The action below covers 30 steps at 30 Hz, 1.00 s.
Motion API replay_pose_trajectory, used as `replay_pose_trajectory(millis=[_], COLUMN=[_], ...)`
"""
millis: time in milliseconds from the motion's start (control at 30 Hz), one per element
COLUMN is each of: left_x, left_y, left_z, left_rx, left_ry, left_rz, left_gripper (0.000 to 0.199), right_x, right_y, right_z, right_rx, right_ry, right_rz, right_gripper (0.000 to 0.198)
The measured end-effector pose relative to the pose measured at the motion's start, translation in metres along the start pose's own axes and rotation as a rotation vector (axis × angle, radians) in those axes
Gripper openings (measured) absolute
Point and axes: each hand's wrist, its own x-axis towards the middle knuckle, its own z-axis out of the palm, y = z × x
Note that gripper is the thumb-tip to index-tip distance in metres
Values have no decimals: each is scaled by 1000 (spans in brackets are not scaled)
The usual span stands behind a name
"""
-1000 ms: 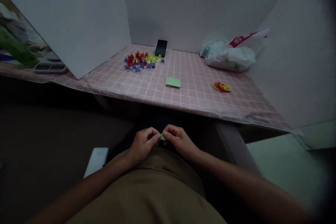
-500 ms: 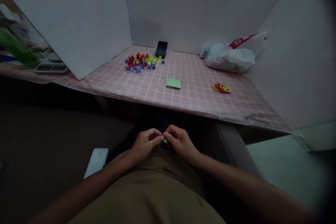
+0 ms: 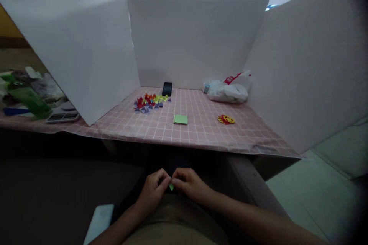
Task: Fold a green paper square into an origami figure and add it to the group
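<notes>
Between my fingertips, low in front of my body and below the table edge, is a small piece of green paper (image 3: 171, 187). My left hand (image 3: 153, 188) pinches it from the left with thumb and forefinger. From the other side my right hand (image 3: 189, 184) pinches it too, the fingertips of both hands meeting. Most of the paper is hidden by the fingers; a pointed green tip shows below them. On the table lies a stack of square green paper (image 3: 181, 119). Behind it to the left sits a cluster of small folded paper pieces (image 3: 148, 102) in red, orange, yellow and purple.
A pink checked cloth covers the table (image 3: 198, 138), walled by white boards (image 3: 195, 42). On it are a black phone (image 3: 167, 89), a white plastic bag (image 3: 228, 92) and red-and-yellow cutouts (image 3: 226, 119). A white device (image 3: 99, 222) lies beside me at left; a green bottle (image 3: 28, 99) lies far left.
The view has tilted upward, so the table and hands appear lower and the ceiling shows. Both hands still pinch the green paper, and its pointed tip shows more plainly.
</notes>
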Motion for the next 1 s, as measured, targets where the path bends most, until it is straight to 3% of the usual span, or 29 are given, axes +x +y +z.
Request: replay_pose_trajectory(millis=[133,367,667,767,900,1000], left_x=[2,13,21,28,31,29], left_y=[4,18,24,26,30,31], left_z=[2,6,7,11,15,15], left_rx=[-14,-214,-142,-246,-462,-452], left_ry=[8,13,83,87,-15,6], left_rz=[7,-45,8,-4,-35,-19], left_gripper=[32,29,36,38,29,26], right_x=[1,-1,0,0,0,-1], right_y=[-4,-12,-15,-16,-16,-15], right_z=[-1,-4,-5,-8,-11,-11], right_rx=[28,-80,-26,-27,20,52], right_ry=[0,174,170,217,324,329], right_rz=[18,-119,-133,-171,-191,-210], right_gripper=[10,16,17,17,20,22])
